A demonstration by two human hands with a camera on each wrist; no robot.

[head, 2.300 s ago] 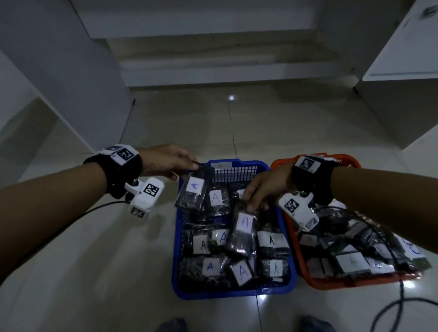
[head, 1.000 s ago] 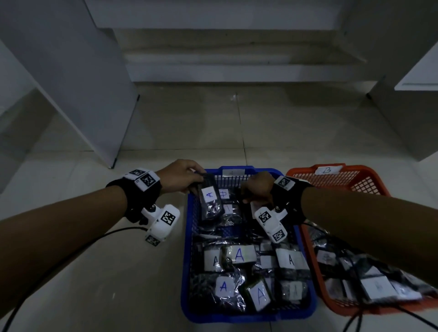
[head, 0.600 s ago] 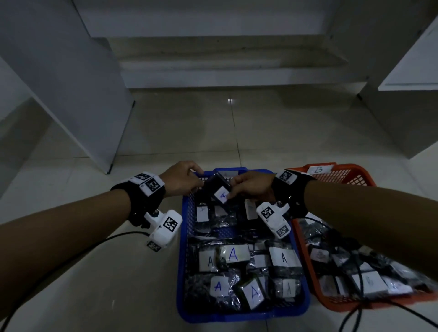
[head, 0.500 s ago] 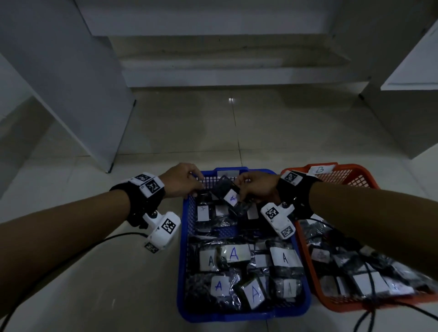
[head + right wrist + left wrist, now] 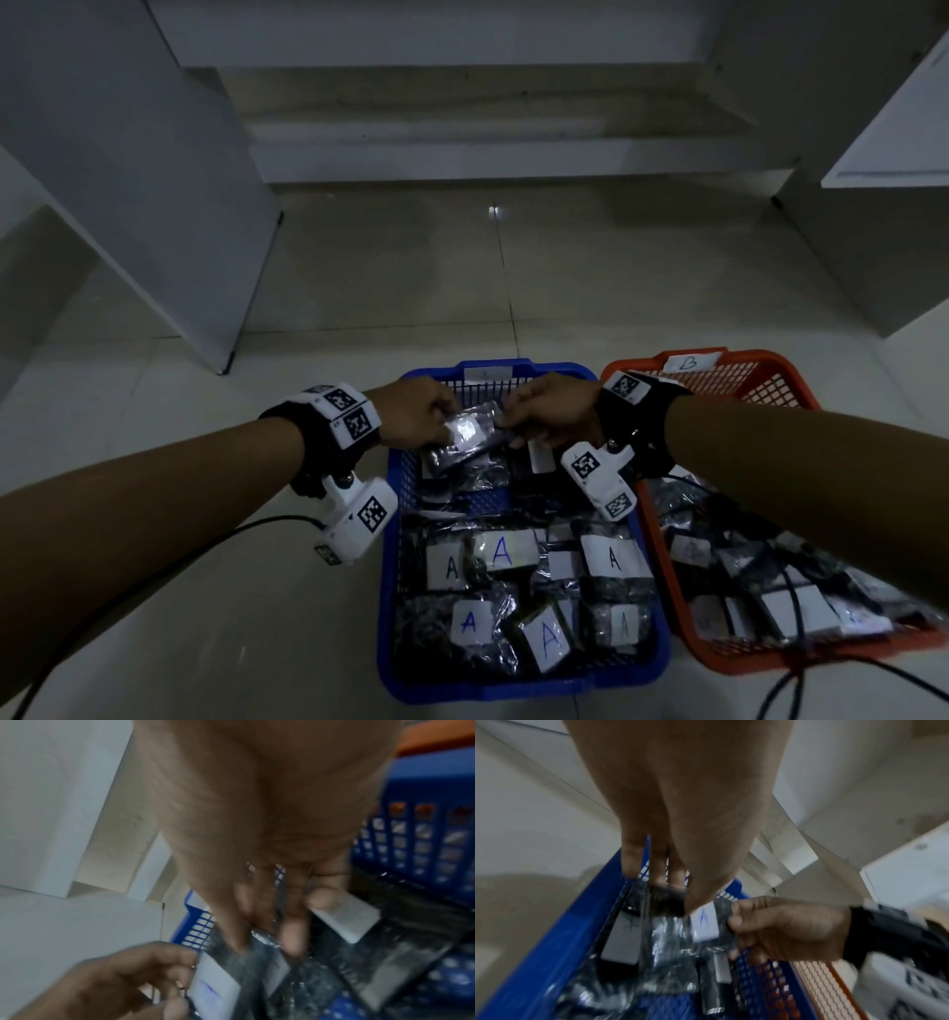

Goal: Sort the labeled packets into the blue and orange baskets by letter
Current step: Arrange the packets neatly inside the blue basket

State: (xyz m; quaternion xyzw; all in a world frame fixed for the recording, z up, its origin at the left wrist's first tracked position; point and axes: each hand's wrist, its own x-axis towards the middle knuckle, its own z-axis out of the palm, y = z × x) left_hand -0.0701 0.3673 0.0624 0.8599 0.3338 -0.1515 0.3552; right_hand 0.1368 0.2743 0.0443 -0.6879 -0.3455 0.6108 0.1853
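Note:
A clear packet (image 5: 464, 430) with a white label marked A (image 5: 704, 921) hangs over the far end of the blue basket (image 5: 393, 519). My left hand (image 5: 436, 426) pinches its left end and my right hand (image 5: 506, 419) pinches its right end. In the left wrist view my left thumb and fingers (image 5: 677, 882) close on the packet's dark plastic, with the right hand (image 5: 734, 920) gripping beside the label. The right wrist view shows the packet (image 5: 216, 990) between both hands. Several A packets (image 5: 506, 550) fill the blue basket. The orange basket (image 5: 791, 383), tagged B, holds several more.
The two baskets stand side by side on a pale tiled floor (image 5: 390, 288). A white panel (image 5: 154, 195) stands at the left and a white cabinet (image 5: 883, 205) at the right, with steps (image 5: 488, 133) behind. Black cables (image 5: 169, 560) trail from both wrists.
The packet passed from my left hand to my right at the basket's far end. Now my left hand has come off the rim and pinches it too, so both hands hold it.

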